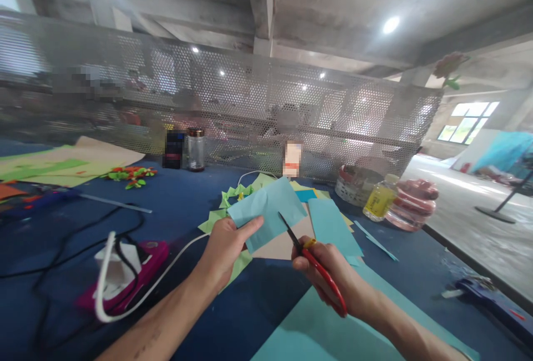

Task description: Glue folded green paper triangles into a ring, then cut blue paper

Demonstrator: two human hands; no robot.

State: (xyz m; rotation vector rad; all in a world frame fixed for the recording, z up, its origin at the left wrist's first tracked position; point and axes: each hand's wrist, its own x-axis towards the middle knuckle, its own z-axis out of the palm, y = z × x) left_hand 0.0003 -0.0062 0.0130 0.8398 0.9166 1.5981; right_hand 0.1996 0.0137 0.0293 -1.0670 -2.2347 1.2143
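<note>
Between thumb and fingers, my left hand (231, 241) grips a light blue sheet of paper (270, 211), held up over the table. My right hand (328, 266) is closed around red-handled scissors (327, 280), whose dark blades point up and left at the sheet. The upper blade lies in front of the paper; whether it is cutting cannot be told. Behind the sheet are more blue paper pieces (331, 225) and green folded paper shapes (214, 221). Under my right forearm spreads a large blue sheet (325, 322).
A pink power strip (154, 255) with white and black cables sits at left. Toward the back stand a glass jar (196, 151), a basket (353, 186), a yellow-labelled bottle (380, 200) and a pink container (412, 205). A perforated metal screen (233, 100) runs behind. A blue tool (495, 305) lies at right.
</note>
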